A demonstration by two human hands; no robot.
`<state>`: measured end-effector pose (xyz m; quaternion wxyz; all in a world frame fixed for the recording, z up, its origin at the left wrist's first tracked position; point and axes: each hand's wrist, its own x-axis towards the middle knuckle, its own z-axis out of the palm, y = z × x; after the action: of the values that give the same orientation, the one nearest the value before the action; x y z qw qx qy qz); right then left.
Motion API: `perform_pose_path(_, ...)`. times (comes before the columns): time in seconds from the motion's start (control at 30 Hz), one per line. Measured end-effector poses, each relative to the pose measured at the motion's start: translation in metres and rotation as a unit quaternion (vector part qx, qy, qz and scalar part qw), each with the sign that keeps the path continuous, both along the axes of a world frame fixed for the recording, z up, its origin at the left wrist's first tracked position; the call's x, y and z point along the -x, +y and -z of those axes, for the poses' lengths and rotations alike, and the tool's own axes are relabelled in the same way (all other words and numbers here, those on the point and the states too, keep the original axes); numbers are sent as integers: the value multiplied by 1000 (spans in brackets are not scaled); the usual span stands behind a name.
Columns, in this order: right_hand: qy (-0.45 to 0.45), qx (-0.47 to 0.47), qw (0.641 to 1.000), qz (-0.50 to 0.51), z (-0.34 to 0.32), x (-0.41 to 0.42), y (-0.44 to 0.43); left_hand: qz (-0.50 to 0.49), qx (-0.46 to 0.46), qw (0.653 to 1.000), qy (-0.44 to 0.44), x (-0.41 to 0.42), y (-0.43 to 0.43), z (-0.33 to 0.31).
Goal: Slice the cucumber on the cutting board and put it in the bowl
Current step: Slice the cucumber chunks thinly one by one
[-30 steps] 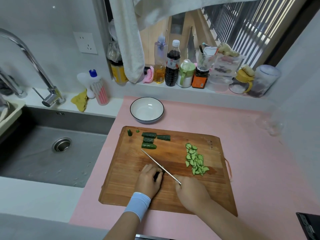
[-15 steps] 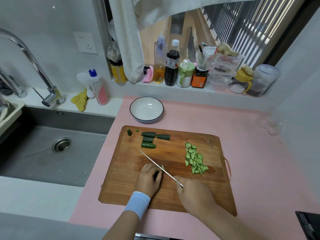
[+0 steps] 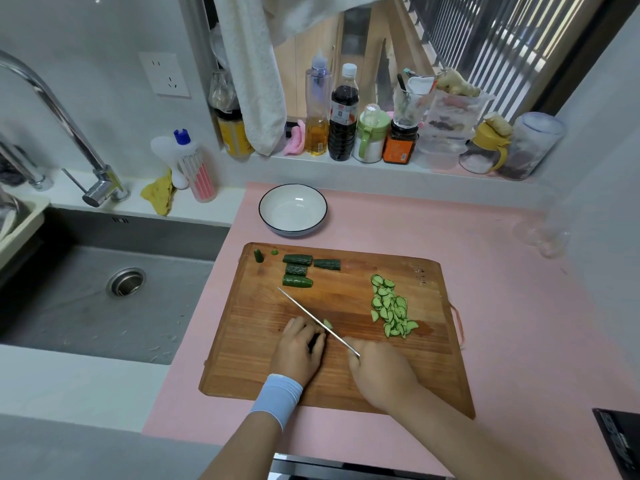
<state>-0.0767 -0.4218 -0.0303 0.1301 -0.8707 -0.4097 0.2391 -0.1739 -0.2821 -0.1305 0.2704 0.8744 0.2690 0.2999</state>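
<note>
Left grip point(image 3: 298, 349) pins the cucumber piece point(image 3: 315, 340) just left of the knife point(image 3: 304, 310).

The desk point(image 3: 502, 271) has a pink top, bordered on the left by a sink point(image 3: 104, 306). A wooden board point(image 3: 263, 358) lies flat in its middle. A white, dark-rimmed bowl point(image 3: 293, 211) stands just behind the board's far left corner, apart from it. A black slab point(image 3: 620, 441) sits at the near right corner.
</note>
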Motion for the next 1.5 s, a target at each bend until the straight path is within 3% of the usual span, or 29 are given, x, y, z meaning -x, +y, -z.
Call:
perform_pose_path(0.53, -25, -39, 999, -5, -2, 3, -25, -19, 24, 999, 10, 0, 1, -1)
perform_pose_path(0.83, 6, 2, 1000, 8, -1, -2, -13, -22, 25, 999, 1, 0, 0, 0)
perform_pose_path(1.5, -14, -15, 1000, -1, -12, 5, -31, -21, 29, 999, 13, 3, -1, 0)
